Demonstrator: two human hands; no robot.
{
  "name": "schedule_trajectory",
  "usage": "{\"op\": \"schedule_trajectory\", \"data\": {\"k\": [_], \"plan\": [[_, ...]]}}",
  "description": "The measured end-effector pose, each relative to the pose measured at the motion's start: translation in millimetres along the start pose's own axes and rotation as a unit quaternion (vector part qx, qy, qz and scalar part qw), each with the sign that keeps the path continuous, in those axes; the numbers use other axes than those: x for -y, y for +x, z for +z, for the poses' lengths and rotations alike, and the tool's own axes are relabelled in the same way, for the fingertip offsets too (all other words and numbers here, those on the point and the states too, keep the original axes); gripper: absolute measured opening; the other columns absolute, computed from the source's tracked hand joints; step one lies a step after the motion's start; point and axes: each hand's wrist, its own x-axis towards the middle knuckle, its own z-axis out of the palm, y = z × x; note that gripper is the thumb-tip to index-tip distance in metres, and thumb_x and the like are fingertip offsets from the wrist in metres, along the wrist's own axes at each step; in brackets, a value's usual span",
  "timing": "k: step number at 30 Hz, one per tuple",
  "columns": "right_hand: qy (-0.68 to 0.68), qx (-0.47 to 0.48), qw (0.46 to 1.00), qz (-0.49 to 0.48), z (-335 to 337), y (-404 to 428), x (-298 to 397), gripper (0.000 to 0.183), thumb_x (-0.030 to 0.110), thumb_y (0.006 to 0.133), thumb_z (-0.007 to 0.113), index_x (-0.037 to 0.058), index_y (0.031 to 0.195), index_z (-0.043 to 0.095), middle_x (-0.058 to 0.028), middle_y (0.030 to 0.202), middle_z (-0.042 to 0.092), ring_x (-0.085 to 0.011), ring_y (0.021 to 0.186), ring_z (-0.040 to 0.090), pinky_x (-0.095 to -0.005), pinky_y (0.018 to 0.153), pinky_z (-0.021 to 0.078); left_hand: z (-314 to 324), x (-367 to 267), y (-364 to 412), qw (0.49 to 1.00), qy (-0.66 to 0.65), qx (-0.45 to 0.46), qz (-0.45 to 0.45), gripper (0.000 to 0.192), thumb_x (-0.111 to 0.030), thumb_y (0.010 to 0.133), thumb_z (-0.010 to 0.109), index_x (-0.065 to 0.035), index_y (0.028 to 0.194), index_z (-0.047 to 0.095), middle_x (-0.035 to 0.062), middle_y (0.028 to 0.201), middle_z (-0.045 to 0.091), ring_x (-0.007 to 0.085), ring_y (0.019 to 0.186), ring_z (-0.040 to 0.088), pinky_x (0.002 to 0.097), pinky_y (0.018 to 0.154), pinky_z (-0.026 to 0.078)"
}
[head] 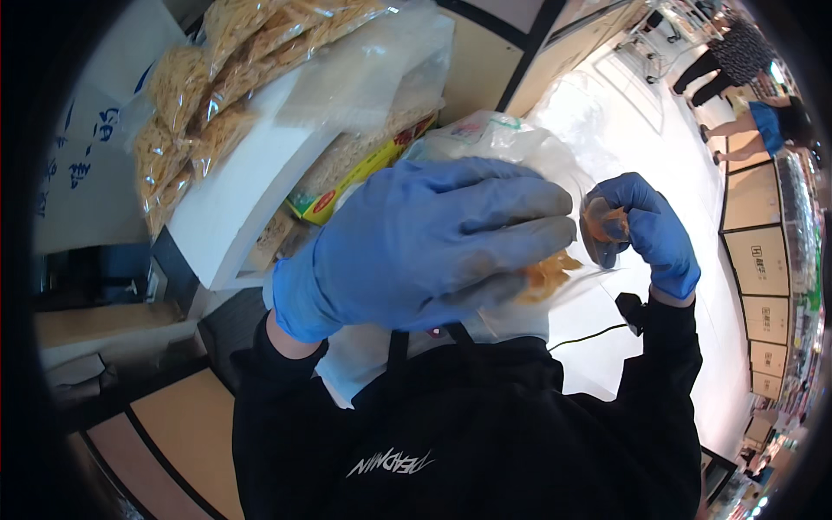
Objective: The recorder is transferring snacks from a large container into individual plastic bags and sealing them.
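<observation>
My left hand (435, 244), in a blue glove with grey-stained fingers, is large in the middle of the view, its back towards me. Its fingers curl over a clear plastic bag (572, 279) with orange-brown food pieces (549, 276) inside. The palm and thumb are hidden. To the right, my right hand (656, 227), gloved in blue too, has its fingers closed on an orange-brown piece (608, 222) that seems wrapped in clear film. Behind the left hand lies a crumpled whitish plastic bag (494, 140).
Clear bags of tan, noodle-like strips (221, 84) are heaped on a white ledge (234, 188) at upper left. A flat translucent bag (357, 84) lies beside them. Below is a yellow-green printed package (364, 169). Two people (728, 58) stand far right, near boxed shelving (757, 260).
</observation>
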Motion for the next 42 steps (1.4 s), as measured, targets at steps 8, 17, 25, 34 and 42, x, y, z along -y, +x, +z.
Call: {"op": "schedule_trajectory", "data": {"k": [8, 17, 25, 34, 42], "plan": [[-0.038, -0.069, 0.997, 0.027, -20, 10, -23, 0.018, 0.013, 0.075, 0.057, -0.0003, 0.087, 0.055, -0.0055, 0.071, 0.057, -0.0132, 0.061, 0.054, -0.0244, 0.059, 0.045, 86, 16, -31, 0.93, -0.278, -0.025, -0.237, 0.124, -0.037, 0.046, 0.083, -0.008, 0.138, 0.006, 0.016, 0.137, 0.025, 0.0287, 0.128, 0.022, 0.0383, 0.105, 0.019], [-0.404, -0.012, 0.861, -0.31, -11, -10, 32, 0.013, 0.008, 0.072, 0.06, 0.0042, 0.081, 0.051, -0.0106, 0.079, 0.05, -0.0252, 0.082, 0.051, -0.034, 0.072, 0.042, 148, 27, -18, 0.826, -0.412, -0.231, -0.309, 0.118, -0.021, 0.051, 0.084, -0.0088, 0.138, 0.005, 0.0133, 0.134, 0.028, 0.0234, 0.121, 0.033, 0.0336, 0.1, 0.03], [-0.626, 0.23, 0.745, -0.018, 22, 76, -17, 0.022, 0.018, 0.07, 0.049, 0.0082, 0.084, 0.063, -0.0153, 0.076, 0.061, -0.0307, 0.072, 0.059, -0.0373, 0.067, 0.0464, 167, 53, -12, 0.816, -0.418, -0.268, -0.295, 0.105, -0.017, 0.054, 0.082, -0.0059, 0.135, 0.017, 0.011, 0.132, 0.033, 0.023, 0.119, 0.037, 0.0327, 0.1, 0.031], [-0.521, 0.089, 0.83, -0.178, -13, 15, 1, 0.02, 0.014, 0.074, 0.049, 0.006, 0.087, 0.061, -0.0131, 0.078, 0.06, -0.0302, 0.078, 0.058, -0.035, 0.071, 0.0463, 158, 46, -11, 0.751, -0.477, -0.275, -0.364, 0.045, -0.002, 0.063, 0.073, -0.0045, 0.103, 0.053, 0.0048, 0.106, 0.056, 0.0111, 0.098, 0.05, 0.0268, 0.091, 0.039], [-0.398, 0.021, 0.871, -0.285, -16, 9, 5, 0.026, 0.01, 0.071, 0.062, 0.0063, 0.096, 0.056, -0.0113, 0.099, 0.054, -0.029, 0.087, 0.054, -0.0347, 0.077, 0.0436, 164, 43, -1, 0.778, -0.467, -0.32, -0.274, 0.063, -0.005, 0.063, 0.074, -0.0049, 0.119, 0.045, 0.0079, 0.114, 0.052, 0.0158, 0.106, 0.048, 0.0288, 0.094, 0.037]]}}
